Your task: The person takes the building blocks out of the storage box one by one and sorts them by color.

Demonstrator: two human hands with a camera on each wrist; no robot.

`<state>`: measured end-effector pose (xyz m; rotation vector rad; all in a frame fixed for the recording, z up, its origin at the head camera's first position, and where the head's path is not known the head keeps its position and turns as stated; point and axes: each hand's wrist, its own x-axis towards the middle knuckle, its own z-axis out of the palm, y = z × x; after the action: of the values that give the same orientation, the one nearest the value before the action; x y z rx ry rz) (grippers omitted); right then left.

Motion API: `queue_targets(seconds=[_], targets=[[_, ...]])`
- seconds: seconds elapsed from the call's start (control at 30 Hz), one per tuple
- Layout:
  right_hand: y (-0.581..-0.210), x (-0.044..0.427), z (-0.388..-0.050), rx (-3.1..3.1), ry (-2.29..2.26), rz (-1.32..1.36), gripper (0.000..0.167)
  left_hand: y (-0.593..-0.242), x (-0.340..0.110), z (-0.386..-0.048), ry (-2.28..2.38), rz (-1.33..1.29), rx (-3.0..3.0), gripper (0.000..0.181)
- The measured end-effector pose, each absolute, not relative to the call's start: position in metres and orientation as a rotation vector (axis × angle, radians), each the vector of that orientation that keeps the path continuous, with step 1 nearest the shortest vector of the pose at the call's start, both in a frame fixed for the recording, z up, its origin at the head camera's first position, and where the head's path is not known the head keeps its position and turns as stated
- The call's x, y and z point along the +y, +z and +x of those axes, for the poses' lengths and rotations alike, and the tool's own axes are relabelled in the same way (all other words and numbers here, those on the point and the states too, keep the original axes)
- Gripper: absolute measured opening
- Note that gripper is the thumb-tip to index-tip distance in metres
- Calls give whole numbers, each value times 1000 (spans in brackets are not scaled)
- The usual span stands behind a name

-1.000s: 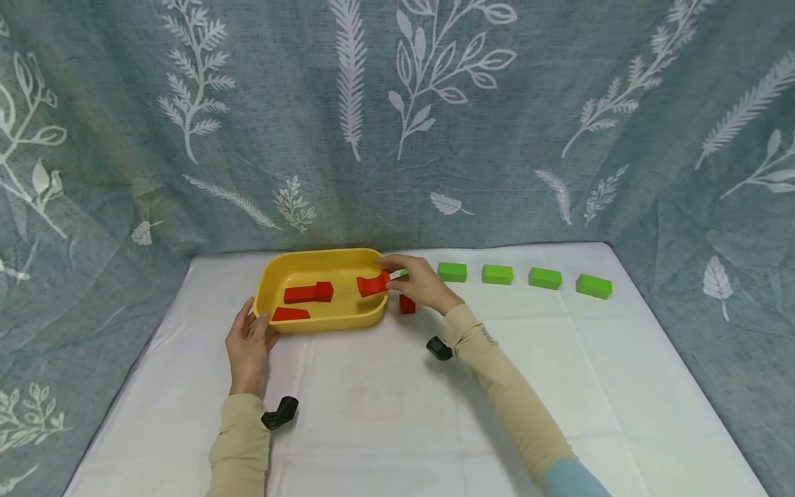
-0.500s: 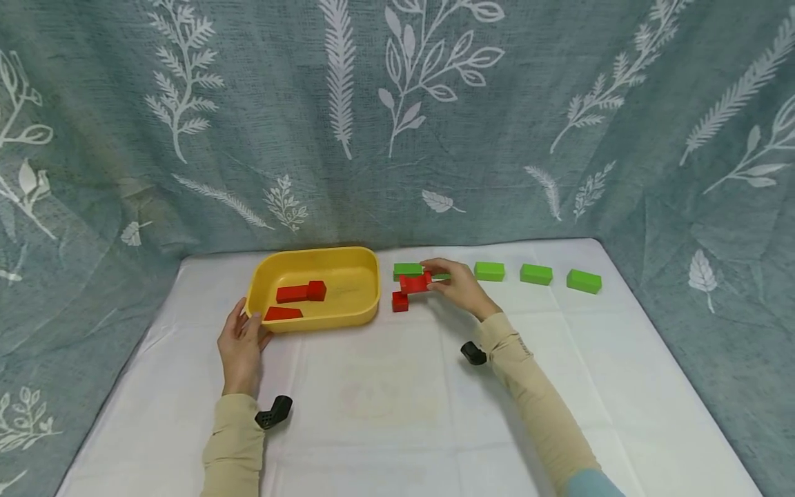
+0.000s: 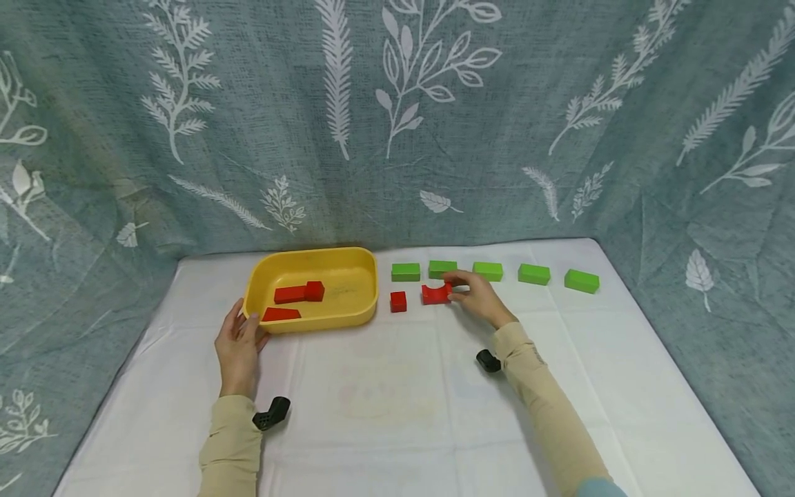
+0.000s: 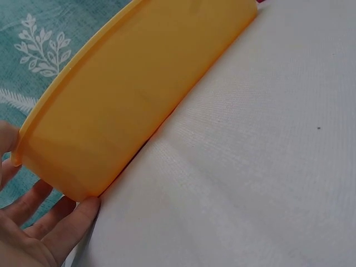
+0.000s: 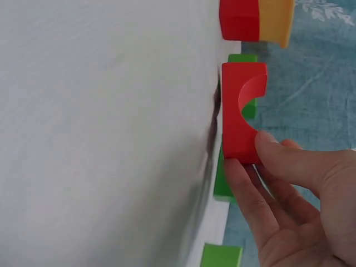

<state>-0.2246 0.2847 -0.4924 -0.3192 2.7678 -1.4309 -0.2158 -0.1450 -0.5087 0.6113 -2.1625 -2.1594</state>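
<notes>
My right hand (image 3: pixel 478 297) pinches a red block with a half-round notch (image 5: pixel 236 111) by its right end. In the head view the notch of this red notched block (image 3: pixel 435 295) faces away from me, and the block is at the table, in front of the green row. To its left sits a small red cube (image 3: pixel 398 301). My left hand (image 3: pixel 239 355) grips the near left corner of a yellow tray (image 3: pixel 323 323), with fingertips at its wall and rim. Inside the tray lie a red bar (image 3: pixel 289 295), a red cube-like block (image 3: pixel 315 291) and a red slanted block (image 3: pixel 281 315).
Several green blocks (image 3: pixel 533 274) stand spaced in a row along the table's back, right of the tray. A white cloth (image 3: pixel 385 414) covers the table. Behind hangs a teal curtain (image 3: pixel 248 124) with white leaf prints.
My right hand has carried the red notched block out of the yellow tray, rightward past the small red cube, and lowered it to the table. My left hand stays at the tray.
</notes>
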Motion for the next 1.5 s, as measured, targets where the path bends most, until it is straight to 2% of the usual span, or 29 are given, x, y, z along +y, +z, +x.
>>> queue_targets(seconds=[0.47, 0.7, 1.27, 1.5], targets=[[-491, 291, -222, 2737, -1430, -269, 43, -507, -144, -216, -2135, 628, -2180, 52], [-475, 275, -231, 2805, -1409, -385, 40, -505, -146, -218, -2151, 630, -2144, 52], [-448, 172, -256, 2699, -1302, -762, 40, -507, -147, -215, -2146, 632, -2146, 53], [-447, 125, -263, 2614, -1230, -797, 41, -508, -144, -216, -2128, 622, -2138, 52]])
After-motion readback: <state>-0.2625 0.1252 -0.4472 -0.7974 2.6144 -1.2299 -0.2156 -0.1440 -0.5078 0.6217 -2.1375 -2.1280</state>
